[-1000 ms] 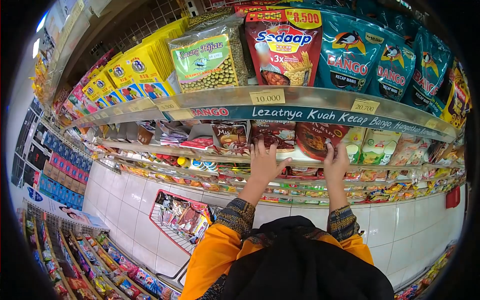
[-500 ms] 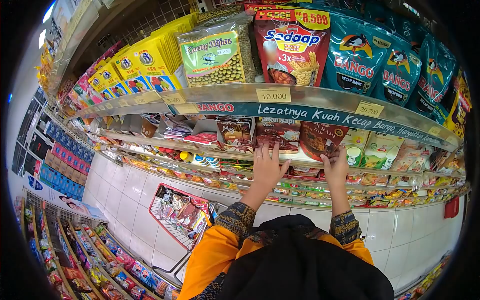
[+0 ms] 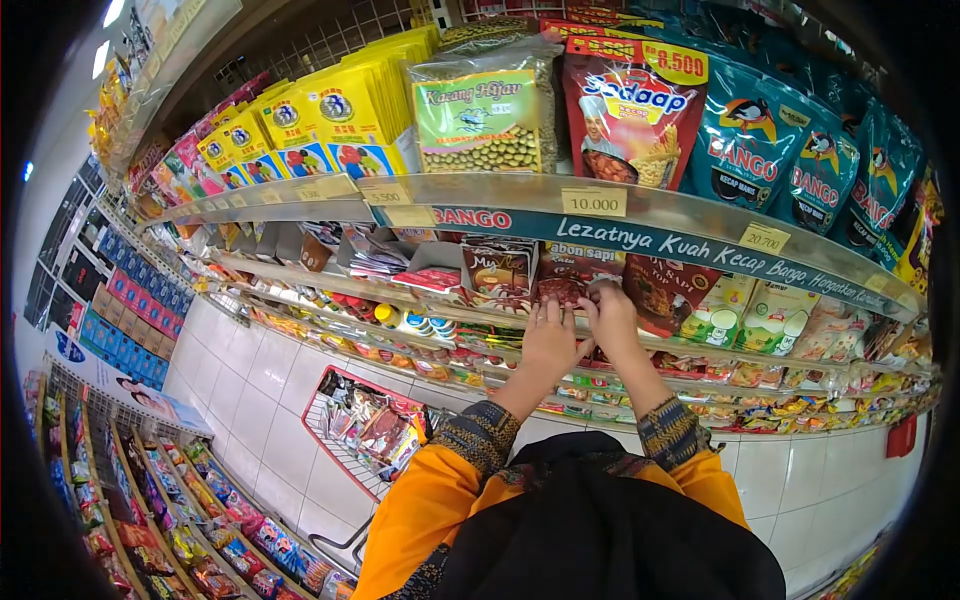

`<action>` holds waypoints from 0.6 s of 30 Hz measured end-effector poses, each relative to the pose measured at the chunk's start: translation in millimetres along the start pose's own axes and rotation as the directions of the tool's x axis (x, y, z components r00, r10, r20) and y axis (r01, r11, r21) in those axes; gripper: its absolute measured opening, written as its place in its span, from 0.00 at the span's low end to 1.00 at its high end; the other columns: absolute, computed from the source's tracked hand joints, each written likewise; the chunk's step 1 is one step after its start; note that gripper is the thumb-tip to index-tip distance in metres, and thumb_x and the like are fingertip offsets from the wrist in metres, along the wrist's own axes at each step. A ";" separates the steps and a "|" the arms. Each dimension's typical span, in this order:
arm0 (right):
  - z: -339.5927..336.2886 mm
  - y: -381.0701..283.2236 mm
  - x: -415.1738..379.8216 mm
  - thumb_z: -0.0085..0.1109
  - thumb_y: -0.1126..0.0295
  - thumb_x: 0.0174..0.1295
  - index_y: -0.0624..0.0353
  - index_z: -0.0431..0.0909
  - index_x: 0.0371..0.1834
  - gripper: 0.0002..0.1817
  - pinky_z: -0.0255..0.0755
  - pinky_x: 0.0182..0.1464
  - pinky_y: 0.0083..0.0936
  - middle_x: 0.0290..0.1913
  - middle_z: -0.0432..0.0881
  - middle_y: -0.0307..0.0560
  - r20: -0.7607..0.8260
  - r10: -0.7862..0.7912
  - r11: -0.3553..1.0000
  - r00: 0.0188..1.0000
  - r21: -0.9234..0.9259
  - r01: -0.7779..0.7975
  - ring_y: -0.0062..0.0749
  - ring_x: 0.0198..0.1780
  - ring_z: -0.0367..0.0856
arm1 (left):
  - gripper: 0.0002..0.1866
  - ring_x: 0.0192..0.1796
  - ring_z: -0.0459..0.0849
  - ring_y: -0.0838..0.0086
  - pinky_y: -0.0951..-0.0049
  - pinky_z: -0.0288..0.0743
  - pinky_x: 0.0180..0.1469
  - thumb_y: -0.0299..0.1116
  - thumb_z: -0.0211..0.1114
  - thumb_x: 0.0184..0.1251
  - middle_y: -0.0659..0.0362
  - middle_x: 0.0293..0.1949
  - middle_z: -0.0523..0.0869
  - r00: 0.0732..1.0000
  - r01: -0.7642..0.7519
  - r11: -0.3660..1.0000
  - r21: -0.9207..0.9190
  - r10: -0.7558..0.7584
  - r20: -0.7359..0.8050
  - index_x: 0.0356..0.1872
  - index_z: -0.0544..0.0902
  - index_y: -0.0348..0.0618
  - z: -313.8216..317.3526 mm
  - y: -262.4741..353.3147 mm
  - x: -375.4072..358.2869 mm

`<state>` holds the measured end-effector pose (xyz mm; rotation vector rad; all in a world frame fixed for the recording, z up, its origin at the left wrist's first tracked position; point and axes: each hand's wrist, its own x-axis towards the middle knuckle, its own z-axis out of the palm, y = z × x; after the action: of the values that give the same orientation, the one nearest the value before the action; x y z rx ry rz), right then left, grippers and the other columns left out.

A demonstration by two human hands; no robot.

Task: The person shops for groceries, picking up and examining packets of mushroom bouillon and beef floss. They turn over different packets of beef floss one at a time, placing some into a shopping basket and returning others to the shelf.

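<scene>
My left hand (image 3: 548, 338) and my right hand (image 3: 610, 320) are raised side by side to the second shelf (image 3: 330, 292). Both touch the lower edge of a dark red "abon sapi" packet (image 3: 572, 268) standing there. The left hand lies flat under it with fingers pointing up. The right hand's fingers curl onto the packet's bottom right corner. Just right of it stands a dark red pouch (image 3: 672, 290) with a round food picture. A brown "Mu" packet (image 3: 497, 270) stands to the left.
Above, a Bango-branded shelf rail (image 3: 660, 240) carries a Sedaap pouch (image 3: 632, 115), teal Bango pouches (image 3: 748, 135), a Kacang Hijau bag (image 3: 488, 115) and yellow packs (image 3: 340, 130). A red shopping cart (image 3: 365, 425) with goods stands on the white tiled floor at lower left.
My right hand has left the dark red pouch and moved left to the abon sapi packet, beside my left hand. The view has shifted slightly to the left.
</scene>
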<state>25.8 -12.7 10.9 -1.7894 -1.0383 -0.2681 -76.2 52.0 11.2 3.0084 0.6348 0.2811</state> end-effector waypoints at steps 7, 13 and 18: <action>23.1 9.9 7.6 0.61 0.79 0.36 0.62 0.67 0.29 0.15 0.67 0.32 0.38 0.31 0.73 0.57 0.045 0.173 0.936 0.984 -0.318 -0.150 0.53 0.32 0.73 | 0.39 0.56 0.64 0.57 0.65 0.48 0.62 0.55 0.53 0.51 0.44 0.49 0.66 0.993 0.075 0.991 0.106 -0.085 0.088 0.51 0.63 0.24 2.8 2.1 5.2; 26.9 -1.0 8.4 0.62 0.76 0.37 0.60 0.70 0.29 0.14 0.67 0.33 0.38 0.31 0.73 0.55 0.015 0.137 0.950 0.991 -0.286 -0.127 0.52 0.34 0.72 | 0.33 0.53 0.66 0.56 0.63 0.59 0.56 0.40 0.62 0.46 0.44 0.48 0.67 0.960 -0.203 0.965 -0.169 0.162 -0.227 0.52 0.62 0.30 2.8 -21.8 -13.6; 36.3 -12.4 11.4 0.63 0.73 0.39 0.58 0.70 0.27 0.12 0.66 0.34 0.37 0.28 0.72 0.53 0.025 0.193 0.913 0.981 -0.371 -0.170 0.50 0.34 0.72 | 0.24 0.51 0.69 0.57 0.67 0.67 0.49 0.28 0.57 0.49 0.48 0.48 0.68 0.901 -0.397 0.771 -0.498 0.223 -0.372 0.51 0.65 0.38 -9.8 -50.0 -52.6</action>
<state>13.8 25.4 8.8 -2.2309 -0.8967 -0.3093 -145.1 76.5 7.5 2.4788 0.0159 0.7918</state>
